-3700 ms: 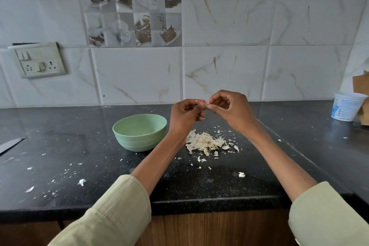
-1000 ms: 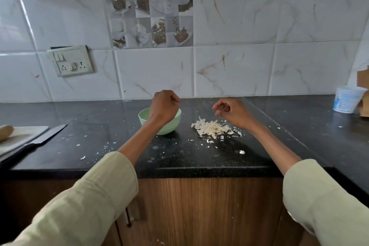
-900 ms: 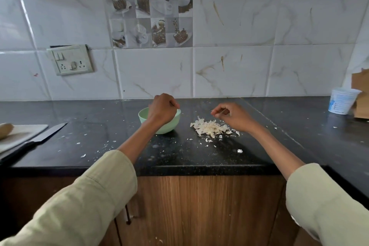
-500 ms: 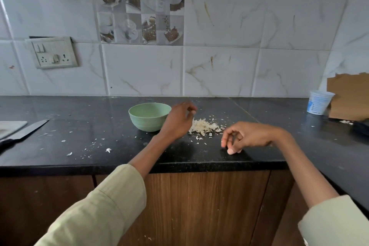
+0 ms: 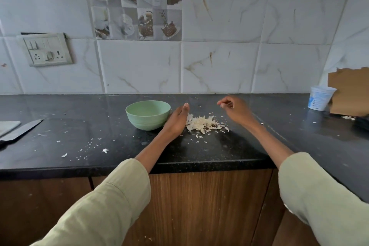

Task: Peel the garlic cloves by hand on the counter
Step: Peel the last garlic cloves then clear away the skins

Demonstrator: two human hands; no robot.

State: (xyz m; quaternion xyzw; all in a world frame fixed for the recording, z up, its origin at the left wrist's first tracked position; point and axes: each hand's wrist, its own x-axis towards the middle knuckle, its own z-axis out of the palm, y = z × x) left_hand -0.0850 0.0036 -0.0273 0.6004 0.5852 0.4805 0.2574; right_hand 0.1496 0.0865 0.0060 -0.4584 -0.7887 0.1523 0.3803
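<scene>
A pile of papery garlic peel (image 5: 203, 124) lies on the black counter (image 5: 99, 126), just right of a pale green bowl (image 5: 148, 120). What the bowl holds is hidden. My left hand (image 5: 178, 119) stands on its edge between the bowl and the pile, with straight fingers touching the pile's left side. My right hand (image 5: 234, 110) hovers above the counter behind the right end of the pile. Its fingers are curled, and thumb and forefinger pinch together as if on a small peel scrap. No whole clove is visible.
A knife (image 5: 22, 131) and the corner of a white board (image 5: 8, 127) lie at the far left. A white plastic cup (image 5: 320, 99) and torn cardboard (image 5: 351, 92) stand at the back right. Peel flecks dot the counter's left front. The counter edge runs close below my forearms.
My right hand came down to the stray peel scrap near the front edge, then rose behind the pile; the scrap is gone. My left hand left the bowl and opened flat beside the pile.
</scene>
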